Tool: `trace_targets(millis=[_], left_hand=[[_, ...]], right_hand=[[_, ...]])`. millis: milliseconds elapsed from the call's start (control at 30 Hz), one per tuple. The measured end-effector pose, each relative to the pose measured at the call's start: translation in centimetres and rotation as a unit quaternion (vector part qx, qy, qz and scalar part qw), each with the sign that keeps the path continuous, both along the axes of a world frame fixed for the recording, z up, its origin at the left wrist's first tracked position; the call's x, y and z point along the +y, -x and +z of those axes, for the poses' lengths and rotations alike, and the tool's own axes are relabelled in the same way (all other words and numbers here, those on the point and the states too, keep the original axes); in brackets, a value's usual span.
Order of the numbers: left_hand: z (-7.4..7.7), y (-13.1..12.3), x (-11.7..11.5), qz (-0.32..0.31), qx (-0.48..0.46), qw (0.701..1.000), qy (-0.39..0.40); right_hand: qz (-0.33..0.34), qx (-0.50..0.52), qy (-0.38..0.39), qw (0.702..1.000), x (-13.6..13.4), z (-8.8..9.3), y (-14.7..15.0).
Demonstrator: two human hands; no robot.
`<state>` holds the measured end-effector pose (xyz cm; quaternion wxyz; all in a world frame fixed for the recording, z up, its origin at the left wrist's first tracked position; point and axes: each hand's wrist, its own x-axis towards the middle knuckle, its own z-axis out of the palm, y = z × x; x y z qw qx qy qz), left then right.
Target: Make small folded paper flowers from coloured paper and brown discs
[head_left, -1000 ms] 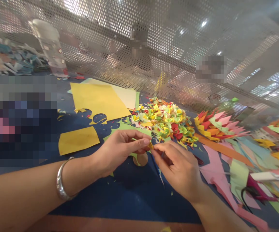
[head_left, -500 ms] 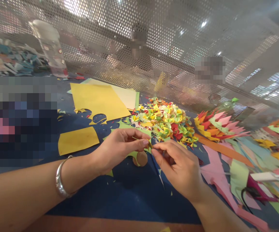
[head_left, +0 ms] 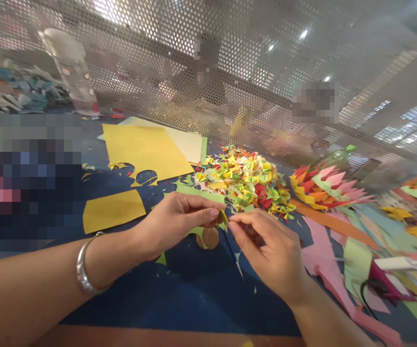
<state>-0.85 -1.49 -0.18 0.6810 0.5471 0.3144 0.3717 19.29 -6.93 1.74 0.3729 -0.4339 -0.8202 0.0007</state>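
Note:
My left hand (head_left: 172, 224) and my right hand (head_left: 266, 246) meet fingertip to fingertip over the dark blue table (head_left: 194, 294). Both pinch one small yellow paper piece (head_left: 223, 217) between thumb and fingers. A thin blue stick (head_left: 234, 255) runs down from under my right hand's fingers. Just below the pinch lies a small round brown disc (head_left: 210, 237) on a green scrap. A silver bangle (head_left: 84, 266) sits on my left wrist. Right behind my hands is a heap of small folded paper pieces (head_left: 246, 180) in yellow, green and red.
A large yellow sheet (head_left: 143, 149) with cut-out edges and a smaller yellow piece (head_left: 112, 210) lie at left. Cut pink, orange and green paper strips (head_left: 338, 226) cover the right side. A perforated metal screen (head_left: 230, 62) stands behind, with people beyond it. A clear bottle (head_left: 71, 67) stands far left.
My hands have stayed together on the yellow piece, shifting slightly up and left; the fingers have worked it a little between them.

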Motion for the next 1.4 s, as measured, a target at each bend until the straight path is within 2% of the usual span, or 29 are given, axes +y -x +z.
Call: trace_targets(millis=[533,800,933,1200,1400], left_hand=[[0.03,-0.02,0.02,-0.015,-0.003,1.000,-0.015],[0.11,0.13,0.00,-0.042,0.029,0.995,-0.085],[0.17,0.15,-0.11,-0.064,0.031,0.995,-0.067],[0.11,0.09,0.06,-0.105,-0.043,0.993,-0.043],[0.44,0.10,0.03,-0.094,-0.033,0.994,-0.048]], right_hand=[[-0.005,0.004,0.010,1.000,-0.04,0.10,-0.15],[-0.012,-0.002,0.017,1.000,-0.04,-0.01,-0.31],[-0.014,-0.006,0.011,1.000,-0.03,-0.07,-0.41],[-0.017,-0.010,0.004,1.000,-0.05,0.11,-0.46],[-0.020,-0.001,-0.006,1.000,-0.18,0.14,-0.49]])
